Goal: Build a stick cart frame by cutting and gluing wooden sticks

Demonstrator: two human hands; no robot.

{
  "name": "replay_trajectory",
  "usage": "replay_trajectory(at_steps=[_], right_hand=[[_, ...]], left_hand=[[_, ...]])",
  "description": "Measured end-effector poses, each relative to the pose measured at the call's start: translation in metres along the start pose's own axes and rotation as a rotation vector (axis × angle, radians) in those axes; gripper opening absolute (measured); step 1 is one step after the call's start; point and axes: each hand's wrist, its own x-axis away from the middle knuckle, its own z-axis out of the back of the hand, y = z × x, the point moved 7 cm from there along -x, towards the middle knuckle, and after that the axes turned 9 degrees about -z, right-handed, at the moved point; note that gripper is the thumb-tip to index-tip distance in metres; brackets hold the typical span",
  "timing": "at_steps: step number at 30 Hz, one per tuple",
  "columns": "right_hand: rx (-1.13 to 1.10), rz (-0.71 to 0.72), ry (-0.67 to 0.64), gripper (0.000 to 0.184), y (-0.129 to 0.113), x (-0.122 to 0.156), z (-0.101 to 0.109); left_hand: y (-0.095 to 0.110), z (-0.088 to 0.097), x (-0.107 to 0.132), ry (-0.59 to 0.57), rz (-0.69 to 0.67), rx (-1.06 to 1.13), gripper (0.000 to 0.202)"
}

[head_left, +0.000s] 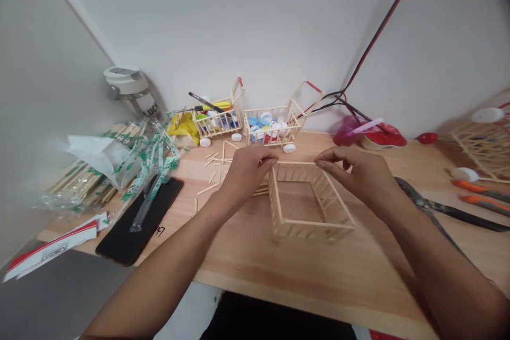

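Frame of thin wooden sticks (319, 224), box-shaped and open at the top, is on the pale wooden table (247, 268) between the two forearms; blur leaves its lower edge unclear. Left hand (249, 167) is at the frame's far-left corner, thumb and index finger pinching the far top rail there. Right hand (360, 172) is at the frame's far-right corner, its thumb and index finger closed on the other end of that rail. Whether the rail is fixed in place, I cannot tell.

Just left of the frame, short loose sticks (207, 189) are scattered on the table. Beyond the frame stand two small stick carts with white wheels: the left cart (218, 130) carries pens (205, 102) and colourful pieces, and the right cart (292, 135) carries coloured caps (266, 117). Well left of the frame are a dark phone (119, 239) with a clear wrapper strip lying across it, plastic-wrapped stick bundles (79, 183) and, farther back, a white-lidded bottle (126, 82). Right of the frame, past the right forearm, lie a dark-handled tool (458, 213) and an orange-handled tool (484, 202); a red-topped container (384, 138) sits beyond the frame's far-right corner.
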Motion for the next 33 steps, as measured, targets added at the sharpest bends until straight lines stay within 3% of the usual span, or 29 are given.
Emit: replay_trajectory(at_steps=[9,24,33], right_hand=[[-0.070,-0.067,-0.049,0.017,0.010,0.000,-0.005],[-0.220,-0.201,-0.127,0.022,0.022,-0.005,-0.003],[-0.209,-0.234,-0.131,0.024,0.030,-0.005,-0.007]], left_hand=[[-0.002,-0.003,0.001,-0.001,0.082,0.007,0.009],[-0.002,-0.003,0.000,-0.004,0.127,0.005,0.011],[-0.015,-0.006,0.002,-0.052,0.318,0.225,0.011]])
